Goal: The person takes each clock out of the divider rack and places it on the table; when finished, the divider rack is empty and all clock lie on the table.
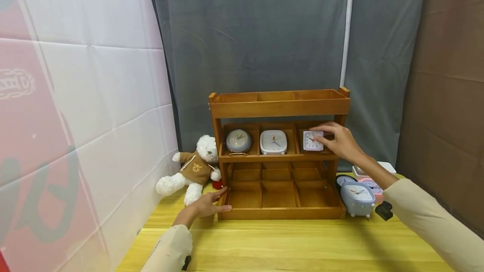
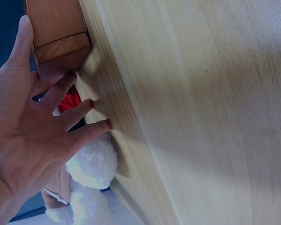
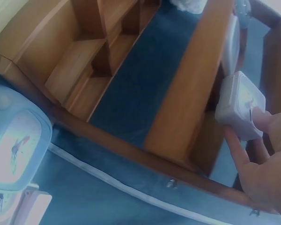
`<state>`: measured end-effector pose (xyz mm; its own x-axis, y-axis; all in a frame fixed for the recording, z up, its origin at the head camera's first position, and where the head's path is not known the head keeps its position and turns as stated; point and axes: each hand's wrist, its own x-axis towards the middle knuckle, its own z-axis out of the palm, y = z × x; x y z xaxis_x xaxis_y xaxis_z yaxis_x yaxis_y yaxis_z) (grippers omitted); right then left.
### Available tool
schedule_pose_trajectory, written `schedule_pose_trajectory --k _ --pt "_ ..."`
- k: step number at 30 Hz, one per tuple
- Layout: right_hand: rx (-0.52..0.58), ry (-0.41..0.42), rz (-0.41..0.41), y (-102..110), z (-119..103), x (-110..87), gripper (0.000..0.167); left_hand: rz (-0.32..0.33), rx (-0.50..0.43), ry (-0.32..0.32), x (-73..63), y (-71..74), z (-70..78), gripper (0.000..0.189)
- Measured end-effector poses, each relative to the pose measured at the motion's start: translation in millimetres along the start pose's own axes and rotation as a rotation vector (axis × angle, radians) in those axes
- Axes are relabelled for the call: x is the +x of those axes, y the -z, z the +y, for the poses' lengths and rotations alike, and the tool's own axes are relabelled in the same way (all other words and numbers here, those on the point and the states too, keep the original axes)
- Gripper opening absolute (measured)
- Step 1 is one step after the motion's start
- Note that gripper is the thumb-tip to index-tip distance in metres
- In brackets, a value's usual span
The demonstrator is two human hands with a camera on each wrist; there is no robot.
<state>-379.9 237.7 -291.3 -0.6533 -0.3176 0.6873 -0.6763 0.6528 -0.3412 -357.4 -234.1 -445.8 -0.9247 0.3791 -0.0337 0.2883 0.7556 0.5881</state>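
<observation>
The right hand (image 1: pixel 340 141) is up at centre right of the head view, thumb and fingers pinching a small white square clock (image 1: pixel 313 141) that sits in the right-hand compartment of the middle tier of the wooden shelf unit (image 1: pixel 280 108). On the right wrist view the same clock (image 3: pixel 240 104) shows at the right edge of the frame, a fingertip (image 3: pixel 262 119) on its face and another finger under its lower edge. The left hand (image 1: pixel 207 205) lies low at lower centre-left, fingers straight and spread, pressed flat against the shelf's bottom left corner and holding nothing; the left wrist view shows that hand (image 2: pixel 23 136) splayed against the wooden post, with the yellow table (image 2: pixel 201 112) running past it.

As a judgement, the clock looks like a light, hollow plastic box: stiff, smooth and a bit slippery, with a clear face cover that could scratch or crack if knocked on the shelf. The safest hold seems to be across its two side walls or top and bottom, not on the face.

Two more clocks stand in the same tier: a round grey one (image 1: pixel 238 140) to the left and a white rounded one (image 1: pixel 273 142) in the middle. A plush bear (image 1: pixel 194 167) sits left of the shelf, and a pale blue clock (image 1: pixel 357 197) stands on the table at its right.
</observation>
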Motion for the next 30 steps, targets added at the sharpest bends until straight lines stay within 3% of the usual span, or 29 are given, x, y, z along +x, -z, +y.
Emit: schedule_pose_trajectory --k 8,13,19,30 --pt "-0.002 -0.023 0.01 18.1 -17.4 -18.6 0.03 -0.001 -0.007 0.006 -1.6 -0.2 0.3 0.086" --pt "-0.009 -0.018 -0.008 34.0 -17.4 -37.3 0.032 0.003 -0.012 0.014 -0.7 -0.1 -0.1 0.086" --pt "-0.054 -0.001 -0.003 56.0 0.9 -65.6 0.033 0.017 -0.009 0.014 -0.4 -1.3 -0.3 0.087" --pt "-0.137 -0.075 -0.019 88.8 47.5 -114.6 0.034 0.02 -0.012 0.014 -1.6 -1.4 1.8 0.088"
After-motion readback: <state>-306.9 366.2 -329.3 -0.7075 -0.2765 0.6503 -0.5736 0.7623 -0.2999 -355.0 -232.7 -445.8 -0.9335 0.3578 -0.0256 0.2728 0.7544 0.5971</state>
